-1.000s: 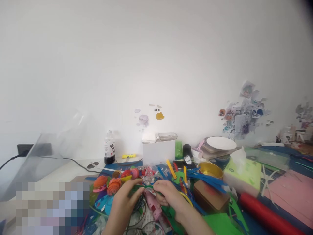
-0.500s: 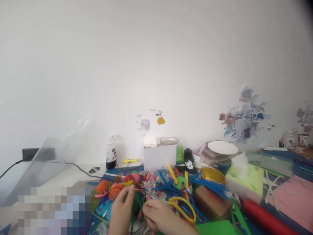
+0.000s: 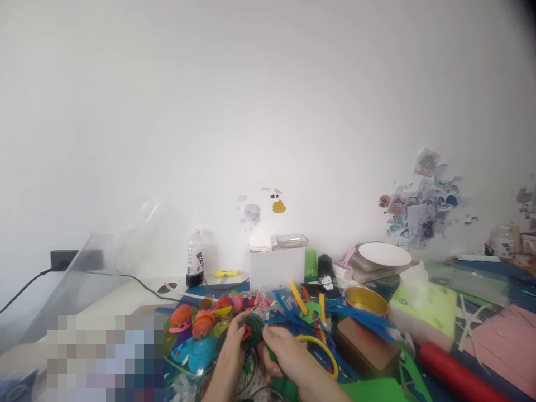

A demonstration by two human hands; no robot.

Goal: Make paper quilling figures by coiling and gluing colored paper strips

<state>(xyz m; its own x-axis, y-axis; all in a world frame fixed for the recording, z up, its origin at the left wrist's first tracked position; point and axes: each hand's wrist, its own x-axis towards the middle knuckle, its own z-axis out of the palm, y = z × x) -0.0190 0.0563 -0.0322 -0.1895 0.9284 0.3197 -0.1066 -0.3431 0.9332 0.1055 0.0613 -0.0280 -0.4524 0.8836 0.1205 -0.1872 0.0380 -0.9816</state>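
Count, held: one coiled green disc [image 3: 254, 329] with a red patch at its left side. It is up between your two hands, above the clutter on the bench [image 3: 109, 301].

Count, nearby: two orange coiled pieces [image 3: 204, 324] left of your hands; one yellow scissors handle [image 3: 334, 362] just beside your right wrist; two orange-yellow strips [image 3: 298, 298] beyond; one gold tin [image 3: 367, 301]; one brown box [image 3: 368, 347]; one tissue pack [image 3: 422, 315]; one red roll [image 3: 458, 369]; one labelled bottle [image 3: 195, 262] at the back.

Pose, left: your forearm rises from the lower edge, leaning slightly right; your left hand [image 3: 234, 343] has its fingers closed on the disc's left edge.

Pose, right: your forearm slants in from the lower right; your right hand [image 3: 285, 349] has its fingers curled nearly closed at the disc's right edge. Green shows among them; you cannot tell whether they grip the disc itself.
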